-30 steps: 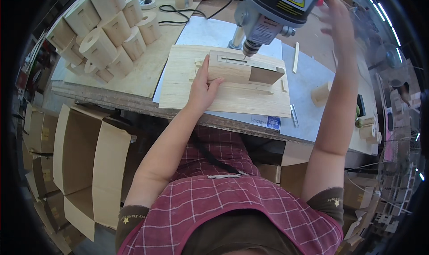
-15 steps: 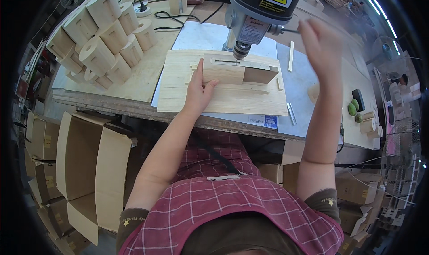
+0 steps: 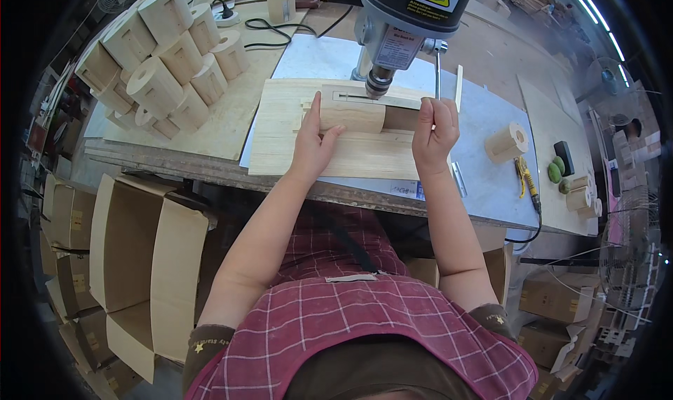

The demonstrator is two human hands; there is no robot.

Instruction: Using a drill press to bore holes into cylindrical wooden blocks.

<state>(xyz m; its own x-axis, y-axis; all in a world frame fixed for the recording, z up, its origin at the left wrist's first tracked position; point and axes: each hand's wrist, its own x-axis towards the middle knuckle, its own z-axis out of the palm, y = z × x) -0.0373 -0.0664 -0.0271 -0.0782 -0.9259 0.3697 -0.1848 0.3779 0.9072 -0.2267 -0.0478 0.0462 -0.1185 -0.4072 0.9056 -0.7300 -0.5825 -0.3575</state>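
Note:
My left hand (image 3: 313, 147) holds the left end of a pale wooden block (image 3: 357, 118), thumb against its front side and fingers along its end. The block lies on a flat wooden board (image 3: 280, 147), and a slotted plate (image 3: 340, 95) shows along its top. A darker brown piece (image 3: 401, 118) adjoins the block's right end. Over the slot hangs the chuck (image 3: 379, 81) of a drill press (image 3: 413, 11); whether the bit touches the wood is too small to tell. My right hand (image 3: 436, 130) is closed round the lower end of the press's metal lever (image 3: 439, 74).
Wooden cylinders with bored holes (image 3: 153, 84) are stacked at the left. On the right are another cylinder (image 3: 506, 142), a yellow-handled tool (image 3: 526, 179), green fruits (image 3: 555, 168) and a black block (image 3: 563, 157). An open cardboard box (image 3: 126, 253) stands below the table's left side.
My right hand has come down and toward the left, swinging the lever from pointing sideways to hanging downward. My left hand stays on the block.

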